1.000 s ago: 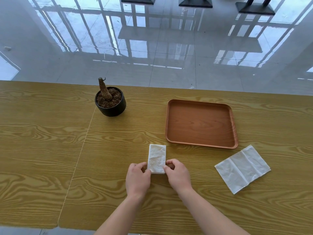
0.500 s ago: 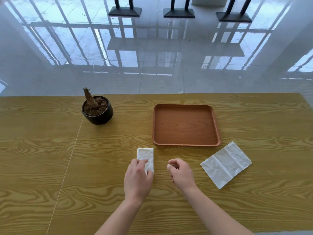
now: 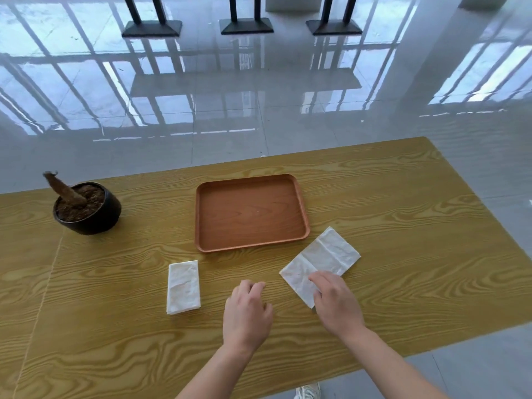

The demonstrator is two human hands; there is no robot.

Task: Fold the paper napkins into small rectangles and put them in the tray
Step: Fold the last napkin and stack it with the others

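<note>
A white napkin folded into a small rectangle (image 3: 183,287) lies on the wooden table, in front of and left of the brown tray (image 3: 305,223), which holds nothing. A larger, partly unfolded napkin (image 3: 322,262) lies at the tray's front right corner. My right hand (image 3: 335,302) rests on this napkin's near corner, fingers spread over the paper. My left hand (image 3: 247,312) hovers over the bare table between the two napkins, fingers loosely curled and holding nothing.
A black pot (image 3: 87,210) with soil and a cut brown stem stands at the back left. The table's right edge runs diagonally close to the larger napkin. Beyond the table is a glossy tiled floor with black stand bases (image 3: 246,25).
Both hands have let go of the folded napkin, which stays on the table. My right hand moved right onto the larger napkin and my left hand followed to the right. The view shifted.
</note>
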